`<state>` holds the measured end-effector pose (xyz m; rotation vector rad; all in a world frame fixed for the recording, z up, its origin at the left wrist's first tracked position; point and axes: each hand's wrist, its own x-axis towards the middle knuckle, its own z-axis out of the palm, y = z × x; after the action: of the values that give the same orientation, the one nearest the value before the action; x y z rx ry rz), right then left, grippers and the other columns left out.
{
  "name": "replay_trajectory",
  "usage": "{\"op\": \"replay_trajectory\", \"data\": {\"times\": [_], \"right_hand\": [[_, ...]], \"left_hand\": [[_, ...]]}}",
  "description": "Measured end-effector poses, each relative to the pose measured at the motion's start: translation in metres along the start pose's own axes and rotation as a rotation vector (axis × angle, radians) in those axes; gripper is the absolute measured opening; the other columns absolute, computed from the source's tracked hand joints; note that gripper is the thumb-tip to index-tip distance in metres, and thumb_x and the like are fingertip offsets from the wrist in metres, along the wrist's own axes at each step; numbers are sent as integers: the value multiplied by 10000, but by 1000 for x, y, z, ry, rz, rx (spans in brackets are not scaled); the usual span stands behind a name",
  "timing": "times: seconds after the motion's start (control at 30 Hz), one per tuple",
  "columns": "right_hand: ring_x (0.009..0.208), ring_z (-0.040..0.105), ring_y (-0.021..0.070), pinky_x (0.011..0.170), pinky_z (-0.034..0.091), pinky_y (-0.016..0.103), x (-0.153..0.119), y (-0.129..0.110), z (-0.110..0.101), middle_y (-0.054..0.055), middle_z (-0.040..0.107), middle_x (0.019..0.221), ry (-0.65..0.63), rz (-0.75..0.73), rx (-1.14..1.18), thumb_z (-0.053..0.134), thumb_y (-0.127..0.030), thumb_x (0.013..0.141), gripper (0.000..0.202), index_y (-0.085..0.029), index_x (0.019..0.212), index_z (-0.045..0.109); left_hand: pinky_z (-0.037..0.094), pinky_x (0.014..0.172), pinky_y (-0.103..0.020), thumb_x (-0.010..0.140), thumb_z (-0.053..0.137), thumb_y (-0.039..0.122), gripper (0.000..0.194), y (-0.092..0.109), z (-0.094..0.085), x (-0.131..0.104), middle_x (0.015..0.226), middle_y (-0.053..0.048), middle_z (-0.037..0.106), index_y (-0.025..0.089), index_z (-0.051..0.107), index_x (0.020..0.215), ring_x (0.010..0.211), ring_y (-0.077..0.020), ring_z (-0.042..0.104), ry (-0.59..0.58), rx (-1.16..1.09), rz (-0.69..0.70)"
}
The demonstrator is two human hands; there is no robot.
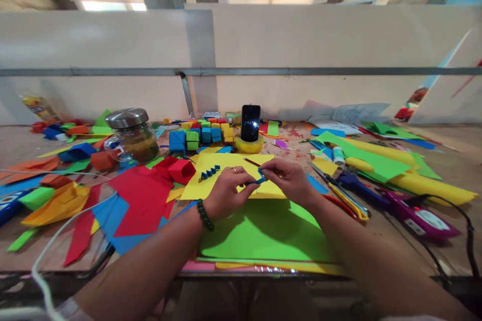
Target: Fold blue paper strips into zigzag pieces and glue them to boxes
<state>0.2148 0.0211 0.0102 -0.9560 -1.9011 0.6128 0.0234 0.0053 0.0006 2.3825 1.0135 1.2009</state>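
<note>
Between both hands is a small folded blue paper strip (260,179). My left hand (230,188), with a dark beaded bracelet at the wrist, pinches its left end. My right hand (289,178) has thumb and fingers closed on the right end. Beneath them lies a yellow paper sheet (199,188), over a bright green sheet (259,241). Several small blue folded paper pieces (210,172) stand in a slanting row on the yellow sheet, left of my hands. A pencil (251,161) lies just beyond my fingers, partly hidden.
A lidded glass jar mug (137,138) stands at left, near red paper (139,190). Coloured paper cubes (206,134) and a phone (250,123) on a yellow stand (248,145) are behind. Scissors (348,200) and a purple glue gun (417,215) with a cord lie right.
</note>
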Motion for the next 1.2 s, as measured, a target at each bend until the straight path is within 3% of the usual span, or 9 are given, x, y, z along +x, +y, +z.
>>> {"op": "replay_trajectory", "data": {"times": [0.2, 0.43, 0.6, 0.77, 1.0, 1.1, 1.2], "right_hand": [[672, 583, 119, 618, 463, 240, -6, -7, 8, 23, 657, 765, -38, -101, -166, 529, -267, 865, 134, -195, 828, 636], [725, 601, 140, 672, 468, 267, -10, -12, 5, 37, 655, 795, -109, -197, -197, 508, -245, 884, 139, -212, 877, 643], [724, 603, 134, 663, 464, 252, -9, -17, 0, 40, 679, 815, -206, -123, -84, 542, -289, 869, 176, -181, 895, 678], [629, 589, 119, 591, 455, 223, -7, -19, 5, 11, 677, 691, -200, 26, -100, 614, -251, 779, 115, -175, 753, 696], [599, 571, 104, 581, 441, 209, -6, -12, 8, 11, 662, 667, -256, -145, -252, 544, -164, 777, 142, -172, 712, 670], [621, 577, 112, 593, 450, 217, -6, -10, 8, 33, 668, 702, -230, -242, -281, 529, -148, 782, 154, -165, 733, 673], [653, 599, 124, 603, 471, 229, -7, -10, 7, 49, 684, 752, -231, -187, -199, 542, -201, 820, 150, -156, 818, 686]], "left_hand": [[444, 710, -276, 779, 666, 265, 83, 2, 2, 1, 778, -35, 594, 185, 677, 760, 770, -151, 552, 75, -134, -98], [441, 639, -248, 743, 707, 258, 140, 5, -2, 2, 727, -1, 641, 170, 601, 766, 676, -126, 568, 16, -261, -231], [391, 692, -290, 779, 683, 301, 132, 3, -4, -1, 738, 7, 671, 190, 612, 782, 713, -145, 584, -2, -6, -138], [350, 791, -358, 816, 637, 284, 192, 5, -1, -3, 778, -5, 692, 203, 586, 983, 827, -202, 589, -88, 229, -70], [325, 797, -378, 839, 569, 207, 355, 5, 2, -3, 834, -45, 707, 176, 530, 1190, 860, -230, 567, -141, 440, 80], [325, 792, -377, 851, 540, 198, 437, 3, 3, -4, 809, -33, 706, 168, 466, 1281, 845, -226, 561, -95, 475, 150], [327, 776, -373, 878, 524, 245, 443, 1, 2, -5, 780, -21, 700, 160, 447, 1306, 811, -218, 554, -21, 505, 186]]}}
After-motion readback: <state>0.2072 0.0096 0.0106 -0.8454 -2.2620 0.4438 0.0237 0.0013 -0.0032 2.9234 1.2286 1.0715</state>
